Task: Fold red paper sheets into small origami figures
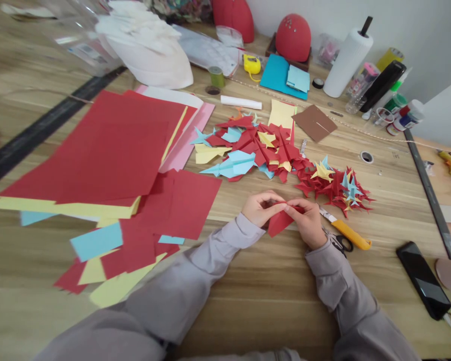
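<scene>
Between my two hands is a small piece of red paper [279, 223], partly folded, its lower part hanging below the fingers. My left hand [262, 207] pinches its upper left edge, and my right hand [307, 219] pinches the right side; the fingertips almost meet. Just beyond lies a pile of folded paper pieces [248, 145] in red, blue and yellow. To its right is a heap of small folded paper stars [334, 183], mostly red. Beside my right hand are a yellow utility knife [351, 233] and black-handled scissors [344, 243], partly hidden by the wrist.
Large red sheets [108, 150] and cut paper pieces [135, 245] cover the left. A black phone [424, 279] with a cable lies at right. Toward the back are a yellow tape measure [251, 65], a blue folder [276, 75], a white roll [348, 62] and several bottles [406, 118].
</scene>
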A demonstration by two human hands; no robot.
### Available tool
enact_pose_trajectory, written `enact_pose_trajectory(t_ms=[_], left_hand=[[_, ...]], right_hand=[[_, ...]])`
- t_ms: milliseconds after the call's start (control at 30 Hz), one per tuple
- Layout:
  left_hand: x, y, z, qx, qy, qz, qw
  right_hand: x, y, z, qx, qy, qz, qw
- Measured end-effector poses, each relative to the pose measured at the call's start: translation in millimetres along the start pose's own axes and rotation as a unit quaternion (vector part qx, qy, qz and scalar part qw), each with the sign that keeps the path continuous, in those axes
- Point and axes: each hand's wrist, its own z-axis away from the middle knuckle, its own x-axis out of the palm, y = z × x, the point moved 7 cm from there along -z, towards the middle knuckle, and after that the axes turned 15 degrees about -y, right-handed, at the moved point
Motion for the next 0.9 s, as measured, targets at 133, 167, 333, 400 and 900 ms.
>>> enact_pose_trajectory(t_ms=[133,167,333,400,900], left_hand=[[-0.9,-0.5,1.2,0.003,0.006,-0.018,1.000],[-1.0,-0.7,1.2,0.003,0.005,-0.018,1.000],[-2.2,-4.4,0.0,-0.014,0.002,0.011,1.000],[-3.0,-7.5,-0.5,-0.034,0.010,0.035,0.999],[-2.9,-6.3,-0.9,-0.030,0.024,-0.004,0.999]], right_hand=[[2.9,-3.4,0.1,-0.012,-0.012,0.044,0.999],[3.1,-3.4,0.2,-0.011,-0.011,0.050,0.999],[4.4,-3.7,-0.3,-0.013,-0.018,0.064,0.998],[4.9,-3.9,-0.5,-0.013,-0.022,0.064,0.998],[2.1,1.9,0.5,0.010,0.002,0.070,0.998]])
